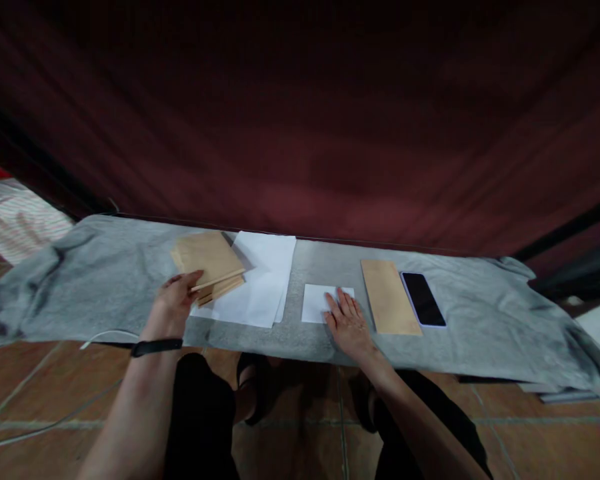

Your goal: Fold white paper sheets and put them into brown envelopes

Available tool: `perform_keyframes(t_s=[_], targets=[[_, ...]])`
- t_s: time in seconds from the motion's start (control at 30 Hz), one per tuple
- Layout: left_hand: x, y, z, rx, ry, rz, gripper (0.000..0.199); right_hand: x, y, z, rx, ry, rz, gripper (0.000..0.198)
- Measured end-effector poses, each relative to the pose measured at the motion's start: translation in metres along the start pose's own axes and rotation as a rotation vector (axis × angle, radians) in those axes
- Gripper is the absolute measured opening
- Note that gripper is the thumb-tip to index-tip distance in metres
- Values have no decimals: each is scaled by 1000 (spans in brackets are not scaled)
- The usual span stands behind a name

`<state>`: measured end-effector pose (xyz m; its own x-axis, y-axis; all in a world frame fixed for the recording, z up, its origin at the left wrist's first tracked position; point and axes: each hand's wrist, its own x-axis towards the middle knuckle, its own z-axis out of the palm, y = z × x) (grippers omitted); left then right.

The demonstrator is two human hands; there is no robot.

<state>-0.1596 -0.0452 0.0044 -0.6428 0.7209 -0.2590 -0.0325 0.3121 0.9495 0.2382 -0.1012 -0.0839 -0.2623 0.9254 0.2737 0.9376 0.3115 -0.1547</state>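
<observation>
My left hand [181, 291] pinches the near corner of a flat brown paper envelope [213, 257], lifting it a little at the top of a pile. More brown paper pieces [221, 291] lie under it, partly over white paper sheets [267, 270]. My right hand [347, 320] rests flat, fingers slightly spread, on the right part of a small white piece of paper [314, 303]. Its fingers cover part of that paper. To the right of this hand lies a long brown paper piece [390, 297], apart from the fingers.
A dark-screened phone [423, 299] lies against the right side of the long brown piece. Grey cloth [485, 307] covers the narrow bench, with a dark red hanging [300, 167] behind it. A white cable [113, 333] crosses the front edge at left.
</observation>
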Motion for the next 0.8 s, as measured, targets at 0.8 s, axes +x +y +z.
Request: perform_keyframes(t_s=[0.8], targets=[[-168,-55,151,-418,-831,-320,41,31,-11,-37,1637,-58,583,31]])
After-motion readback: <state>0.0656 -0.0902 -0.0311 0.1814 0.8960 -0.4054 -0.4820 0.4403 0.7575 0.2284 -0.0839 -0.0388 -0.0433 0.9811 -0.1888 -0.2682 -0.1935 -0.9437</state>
